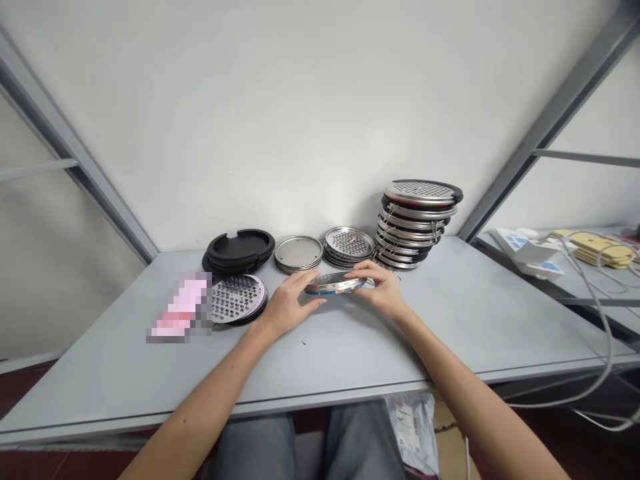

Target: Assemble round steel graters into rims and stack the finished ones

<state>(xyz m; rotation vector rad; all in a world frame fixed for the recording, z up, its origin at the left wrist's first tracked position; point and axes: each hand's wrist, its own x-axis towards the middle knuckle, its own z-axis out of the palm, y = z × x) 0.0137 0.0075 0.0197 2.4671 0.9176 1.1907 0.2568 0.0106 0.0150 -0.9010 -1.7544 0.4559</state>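
Observation:
Between my two hands is a round metal grater disc (334,283) with a blue lower edge, held slightly tilted above the table. My left hand (293,301) grips its left side, thumb below and fingers on the rim. On the other side, my right hand (377,288) pinches the right edge between thumb and fingers. Just behind the disc sit a stack of perforated metal discs (349,243) and a stack of plain metal discs (299,253). Left of my left hand lie flat grater plates (239,298) with raised holes.
Black ring-shaped holders (240,248) are piled at the back left, near a pixelated pink item (180,307). A tall leaning stack of assembled round graters (417,223) stands back right. On the neighbouring shelf are yellow items (597,249) and white cables (605,333). A grey table (325,360) supports the parts.

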